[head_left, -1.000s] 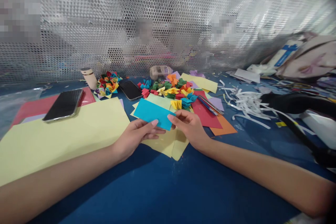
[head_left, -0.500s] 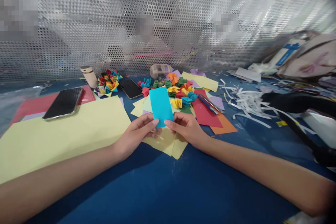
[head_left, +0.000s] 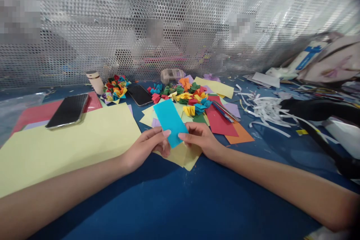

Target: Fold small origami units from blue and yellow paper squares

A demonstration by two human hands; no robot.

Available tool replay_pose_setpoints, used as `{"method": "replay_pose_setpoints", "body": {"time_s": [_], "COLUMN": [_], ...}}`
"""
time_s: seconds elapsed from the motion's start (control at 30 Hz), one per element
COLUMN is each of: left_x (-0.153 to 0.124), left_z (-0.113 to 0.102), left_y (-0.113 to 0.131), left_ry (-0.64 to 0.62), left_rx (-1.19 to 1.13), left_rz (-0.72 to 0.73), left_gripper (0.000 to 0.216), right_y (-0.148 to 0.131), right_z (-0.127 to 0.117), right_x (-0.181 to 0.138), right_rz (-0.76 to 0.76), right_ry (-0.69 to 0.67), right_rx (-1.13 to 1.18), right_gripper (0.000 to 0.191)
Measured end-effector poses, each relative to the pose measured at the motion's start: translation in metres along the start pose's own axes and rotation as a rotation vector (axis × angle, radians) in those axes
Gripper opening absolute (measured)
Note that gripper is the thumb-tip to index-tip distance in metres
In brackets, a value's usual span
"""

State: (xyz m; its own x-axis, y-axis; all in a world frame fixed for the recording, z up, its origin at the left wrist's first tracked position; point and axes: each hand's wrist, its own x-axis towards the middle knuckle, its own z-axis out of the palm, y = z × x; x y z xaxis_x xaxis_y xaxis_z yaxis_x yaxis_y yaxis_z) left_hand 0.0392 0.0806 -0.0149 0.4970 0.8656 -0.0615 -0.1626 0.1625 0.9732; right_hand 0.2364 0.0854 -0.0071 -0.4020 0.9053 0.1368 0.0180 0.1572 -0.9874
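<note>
Both my hands pinch the near end of a turquoise paper rectangle just above the blue table. My left hand grips its lower left edge with thumb and fingers closed. On the lower right corner my right hand is closed too. The strip leans away from me, tilted to the left. Under my hands lie pale yellow paper pieces. Beyond the strip sits a heap of small folded paper pieces in many colours.
A big pale yellow sheet lies left, with a phone at its far edge; a second phone sits further back. Red and orange sheets, a pen, white paper shreds, a paper flower, a small white bottle. Perforated metal screen behind.
The turquoise paper was turned from lying crosswise to standing lengthwise away from me, and has now tilted slightly left and lower. Both hands kept their grip near its close end.
</note>
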Motion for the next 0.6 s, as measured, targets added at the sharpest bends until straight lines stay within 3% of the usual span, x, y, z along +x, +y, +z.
{"method": "replay_pose_setpoints", "body": {"time_s": [0.1, 0.37, 0.6], "left_x": [0.000, -0.001, -0.014], "left_z": [0.000, -0.004, -0.001], "left_y": [-0.001, 0.001, 0.003], "left_ry": [0.018, -0.100, -0.233], "left_rx": [0.073, 0.106, 0.234], "left_rz": [0.010, 0.006, 0.147], "left_gripper": [0.045, 0.055, 0.053], "right_y": [-0.001, 0.002, 0.012], "right_z": [-0.001, -0.003, -0.007], "right_x": [-0.002, -0.003, 0.008], "right_rz": [-0.003, -0.007, 0.097], "right_ry": [-0.082, -0.094, 0.251], "right_rx": [0.024, 0.083, 0.376], "right_gripper": [0.044, 0.036, 0.028]}}
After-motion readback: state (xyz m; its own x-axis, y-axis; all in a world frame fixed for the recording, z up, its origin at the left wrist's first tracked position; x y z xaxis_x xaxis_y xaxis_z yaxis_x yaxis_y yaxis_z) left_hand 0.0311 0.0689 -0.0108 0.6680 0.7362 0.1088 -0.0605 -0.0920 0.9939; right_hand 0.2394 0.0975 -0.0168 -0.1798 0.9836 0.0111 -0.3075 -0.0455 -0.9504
